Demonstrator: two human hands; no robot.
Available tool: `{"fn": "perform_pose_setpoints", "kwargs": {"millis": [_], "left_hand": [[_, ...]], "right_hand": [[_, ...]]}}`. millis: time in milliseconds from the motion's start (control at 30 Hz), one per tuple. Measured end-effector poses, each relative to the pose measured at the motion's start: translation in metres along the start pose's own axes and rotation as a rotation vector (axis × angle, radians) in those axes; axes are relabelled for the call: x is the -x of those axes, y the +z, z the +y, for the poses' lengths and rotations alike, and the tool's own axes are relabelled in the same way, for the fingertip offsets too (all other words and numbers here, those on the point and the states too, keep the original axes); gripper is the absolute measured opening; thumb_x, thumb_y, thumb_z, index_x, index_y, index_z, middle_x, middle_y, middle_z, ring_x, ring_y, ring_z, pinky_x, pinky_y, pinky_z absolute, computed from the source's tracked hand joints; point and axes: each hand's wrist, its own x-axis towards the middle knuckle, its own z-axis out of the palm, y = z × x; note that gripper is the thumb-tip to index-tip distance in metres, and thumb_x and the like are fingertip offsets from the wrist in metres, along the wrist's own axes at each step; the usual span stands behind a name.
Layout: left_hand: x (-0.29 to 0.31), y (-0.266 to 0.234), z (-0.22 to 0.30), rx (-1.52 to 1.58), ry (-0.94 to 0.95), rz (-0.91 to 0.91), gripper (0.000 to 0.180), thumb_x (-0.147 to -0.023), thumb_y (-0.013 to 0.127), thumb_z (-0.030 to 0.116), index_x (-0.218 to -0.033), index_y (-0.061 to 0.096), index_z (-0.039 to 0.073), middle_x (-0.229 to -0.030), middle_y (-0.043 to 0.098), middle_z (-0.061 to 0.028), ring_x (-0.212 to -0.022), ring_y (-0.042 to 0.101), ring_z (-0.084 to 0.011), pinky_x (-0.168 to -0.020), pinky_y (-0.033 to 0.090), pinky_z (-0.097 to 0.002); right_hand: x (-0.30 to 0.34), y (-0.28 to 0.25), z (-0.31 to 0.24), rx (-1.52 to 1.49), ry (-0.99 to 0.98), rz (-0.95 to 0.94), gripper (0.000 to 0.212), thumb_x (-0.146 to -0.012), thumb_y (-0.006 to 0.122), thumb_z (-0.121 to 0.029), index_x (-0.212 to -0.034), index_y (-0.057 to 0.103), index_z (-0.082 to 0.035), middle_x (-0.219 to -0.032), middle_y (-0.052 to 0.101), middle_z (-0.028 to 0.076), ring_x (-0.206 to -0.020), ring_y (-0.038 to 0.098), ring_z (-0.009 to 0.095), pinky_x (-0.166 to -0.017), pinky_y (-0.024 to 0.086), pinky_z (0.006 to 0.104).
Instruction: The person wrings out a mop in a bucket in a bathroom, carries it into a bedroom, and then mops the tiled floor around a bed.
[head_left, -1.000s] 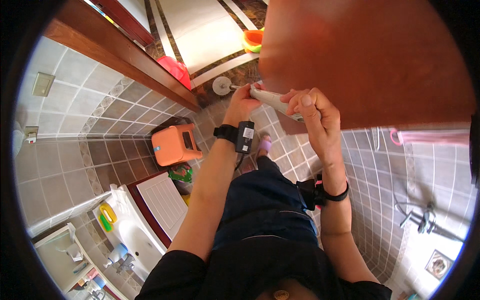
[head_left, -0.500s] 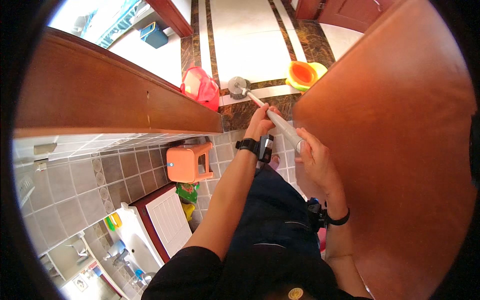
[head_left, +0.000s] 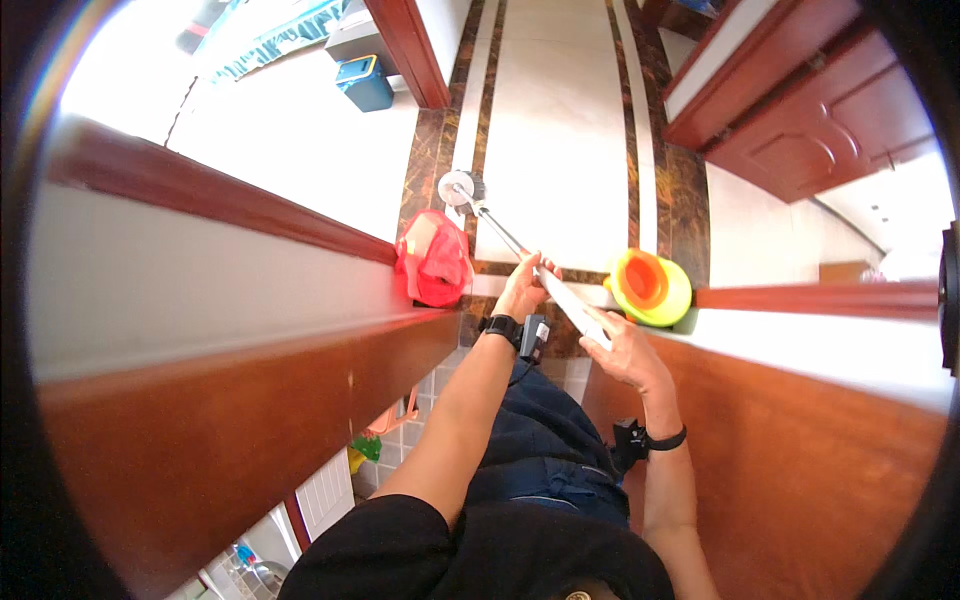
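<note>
A long-handled spin scrubber (head_left: 572,306) slants between my hands, its round brush head (head_left: 457,187) pointing away to the far left. My left hand (head_left: 524,290) is closed around the pole where the thin silver tube meets the thick white handle. At the near end of that handle, my right hand (head_left: 632,354) has its fingers against the grip, partly hiding it. The brush head is over the pale hallway tiles near the dark border; whether it touches the floor is hard to tell.
Beside the left door frame sits a red plastic bag (head_left: 436,262). A yellow-green tub with an orange inside (head_left: 650,287) stands by the right frame. Wooden door panels (head_left: 780,470) flank me. Farther off are a blue bin (head_left: 365,84) and a reddish door (head_left: 825,115).
I have come forward into the doorway, so more of the hallway shows and the bathroom side has dropped back. The brush head has swung left past the red bag. Both hands keep their hold.
</note>
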Motion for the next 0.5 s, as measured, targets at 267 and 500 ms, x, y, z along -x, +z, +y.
{"fn": "perform_pose_setpoints", "kwargs": {"millis": [267, 500], "left_hand": [[-0.054, 0.074, 0.128, 0.202, 0.115, 0.099, 0.012, -0.09, 0.057, 0.015, -0.097, 0.052, 0.006, -0.087, 0.057, -0.011, -0.084, 0.058, -0.0273, -0.077, 0.051, -0.0451], [-0.114, 0.106, 0.25, 0.375, 0.195, 0.046, 0.022, -0.092, 0.051, 0.01, -0.109, 0.048, -0.004, -0.108, 0.056, -0.0224, -0.098, 0.057, -0.0339, -0.092, 0.047, -0.044]], "right_hand": [[-0.194, -0.033, -0.036, 0.07, -0.138, -0.149, 0.045, -0.074, 0.057, -0.005, -0.119, 0.061, -0.01, -0.1, 0.057, 0.018, -0.087, 0.058, 0.032, -0.081, 0.047, 0.0347], [-0.362, -0.042, -0.067, 0.06, -0.275, -0.276, 0.046, -0.074, 0.058, -0.011, -0.12, 0.06, -0.009, -0.104, 0.061, 0.021, -0.094, 0.059, 0.034, -0.085, 0.047, 0.036]]}}
